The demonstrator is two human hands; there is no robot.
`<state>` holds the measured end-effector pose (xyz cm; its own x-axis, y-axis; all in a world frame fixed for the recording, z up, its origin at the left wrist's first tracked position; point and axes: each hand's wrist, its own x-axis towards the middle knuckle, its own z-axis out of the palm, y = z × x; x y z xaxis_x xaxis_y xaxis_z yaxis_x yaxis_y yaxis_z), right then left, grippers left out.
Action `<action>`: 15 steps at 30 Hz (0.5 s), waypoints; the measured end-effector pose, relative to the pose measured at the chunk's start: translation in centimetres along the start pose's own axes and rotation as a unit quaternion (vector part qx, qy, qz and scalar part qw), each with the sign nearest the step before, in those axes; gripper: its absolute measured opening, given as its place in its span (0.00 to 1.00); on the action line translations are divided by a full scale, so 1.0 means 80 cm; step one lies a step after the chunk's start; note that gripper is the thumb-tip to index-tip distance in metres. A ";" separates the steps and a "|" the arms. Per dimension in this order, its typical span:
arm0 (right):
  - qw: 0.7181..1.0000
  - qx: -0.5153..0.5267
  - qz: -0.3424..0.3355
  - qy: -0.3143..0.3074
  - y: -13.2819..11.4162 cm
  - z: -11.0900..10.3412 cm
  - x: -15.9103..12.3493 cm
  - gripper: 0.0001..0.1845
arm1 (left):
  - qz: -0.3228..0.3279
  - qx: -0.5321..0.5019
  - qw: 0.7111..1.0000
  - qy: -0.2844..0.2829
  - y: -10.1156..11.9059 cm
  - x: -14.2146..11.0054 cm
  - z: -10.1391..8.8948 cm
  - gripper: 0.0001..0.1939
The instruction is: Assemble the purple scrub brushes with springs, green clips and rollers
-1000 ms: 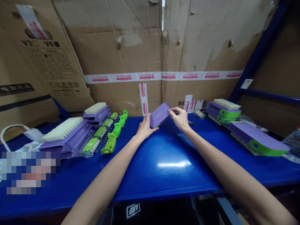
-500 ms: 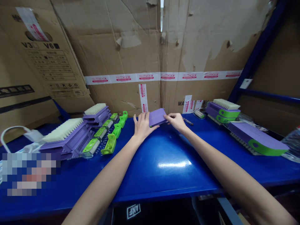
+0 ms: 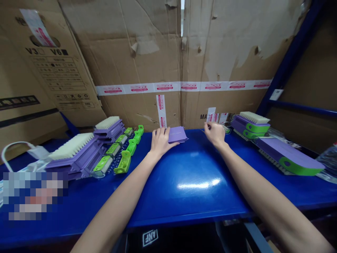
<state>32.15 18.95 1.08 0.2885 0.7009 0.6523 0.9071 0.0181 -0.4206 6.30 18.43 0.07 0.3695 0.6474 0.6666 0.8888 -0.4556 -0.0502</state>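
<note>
Near the back of the blue table, my left hand (image 3: 160, 141) is closed round the left end of a purple plastic housing (image 3: 177, 134). The housing lies low, its flat side up; whether it touches the table I cannot tell. To its right, apart from it, my right hand (image 3: 215, 133) is pinched round a thin pen-like tool (image 3: 202, 130). Only the tool's narrow tip shows past my fingers, pointing left; its kind is hidden. Close to my left hand stands a row of bright green end pieces (image 3: 131, 146).
At left are purple brush bodies (image 3: 71, 151) with cream bristles and several green-and-clear blocks (image 3: 113, 150). Green-ended purple brushes (image 3: 288, 154) lie at right. A small green-and-white part (image 3: 227, 130) sits behind my right hand. Cardboard (image 3: 147, 66) walls the back.
The purple housing came down from a tilted, raised pose to lie flatter. My right hand let go of it, moved right and picked up the pen-like tool from the table.
</note>
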 end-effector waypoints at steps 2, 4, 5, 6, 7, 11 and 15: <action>0.998 -0.056 0.023 0.032 0.024 -0.004 0.004 0.18 | 0.001 0.015 1.000 -0.006 0.000 0.000 -0.001 0.41; 0.993 -0.099 0.043 0.049 0.048 -0.005 0.005 0.17 | 0.001 0.027 1.000 -0.009 0.001 0.000 -0.002 0.40; 0.991 -0.111 0.058 0.051 0.059 -0.005 0.005 0.17 | 0.001 0.031 0.999 -0.010 0.001 0.000 -0.003 0.40; 0.989 -0.118 0.075 0.047 0.068 -0.004 0.005 0.17 | 0.001 0.033 0.999 -0.010 0.001 0.000 -0.003 0.41; 0.988 -0.119 0.093 0.041 0.077 -0.003 0.004 0.17 | 0.002 0.035 0.999 -0.011 0.001 0.000 -0.003 0.41; 0.988 -0.116 0.104 0.012 0.098 0.002 0.007 0.19 | 0.003 0.039 0.999 -0.012 0.001 0.000 -0.003 0.41; 0.987 -0.117 0.108 -0.037 0.104 0.004 0.009 0.26 | 0.002 0.039 0.999 -0.015 0.001 0.000 -0.003 0.40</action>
<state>39.81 19.84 -2.12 0.4673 0.7205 0.5123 0.8754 -0.2958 -0.3823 6.28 18.24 0.22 0.3795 0.6651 0.6431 0.9055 -0.4095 -0.1108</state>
